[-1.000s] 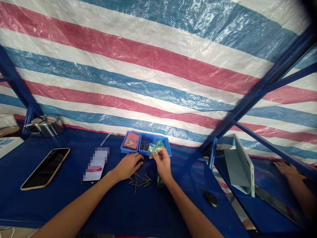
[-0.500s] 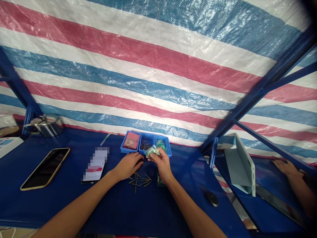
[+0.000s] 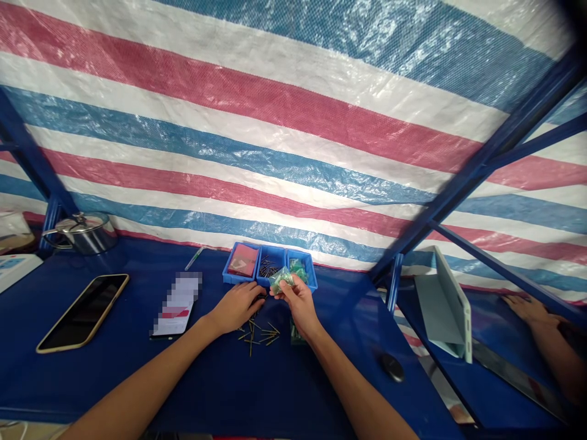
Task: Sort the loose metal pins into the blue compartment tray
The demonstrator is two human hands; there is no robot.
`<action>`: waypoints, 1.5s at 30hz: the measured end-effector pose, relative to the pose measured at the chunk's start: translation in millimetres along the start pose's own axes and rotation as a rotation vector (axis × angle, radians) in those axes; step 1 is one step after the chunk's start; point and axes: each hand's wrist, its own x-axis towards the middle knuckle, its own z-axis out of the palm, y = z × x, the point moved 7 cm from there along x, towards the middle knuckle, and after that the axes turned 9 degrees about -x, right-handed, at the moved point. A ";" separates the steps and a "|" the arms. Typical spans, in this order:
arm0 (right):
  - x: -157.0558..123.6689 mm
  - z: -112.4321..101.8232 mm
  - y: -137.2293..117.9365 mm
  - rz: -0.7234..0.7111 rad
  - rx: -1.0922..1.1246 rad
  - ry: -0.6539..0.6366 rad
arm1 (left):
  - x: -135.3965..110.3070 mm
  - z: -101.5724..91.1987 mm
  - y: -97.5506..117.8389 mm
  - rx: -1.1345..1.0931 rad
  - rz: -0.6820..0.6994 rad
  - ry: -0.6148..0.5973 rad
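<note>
My right hand (image 3: 300, 302) pinches a small clear plastic bag with green on it (image 3: 281, 278), held over the front of the blue bins. What lies inside the bag is too small to tell. Beside it, my left hand (image 3: 238, 305) rests low at the table with its fingers curled together. Something dark shows at its fingertips, but I cannot make it out. Several thin drill-bit-like metal pieces (image 3: 251, 337) lie loose on the table below both hands. More dark slender pieces (image 3: 267, 269) fill the middle blue bin (image 3: 274, 251).
The left bin (image 3: 226, 276) holds pink packets, the right bin (image 3: 313, 278) green bags. A green packet (image 3: 297, 333) lies by my right wrist. Two phones (image 3: 85, 311) (image 3: 177, 308), a pen (image 3: 194, 258), a metal pot (image 3: 89, 234) and a round black object (image 3: 392, 367) share the table. Another person's hand (image 3: 532, 310) is at far right.
The plastic bag has turned a little in my right hand and its lower part faces the camera more. My left hand has hardly moved.
</note>
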 end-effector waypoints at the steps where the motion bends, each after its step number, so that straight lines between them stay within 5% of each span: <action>1: 0.0 -0.5 0.2 0.004 0.008 0.005 | 0.1 -0.4 0.4 0.000 -0.004 -0.001; 11: 0.9 -2.5 3.1 0.064 0.141 0.058 | -0.2 -0.2 1.0 0.003 -0.020 -0.013; 45: 2.3 -8.5 7.4 0.086 0.093 0.102 | 0.6 -0.4 1.6 0.010 -0.011 -0.011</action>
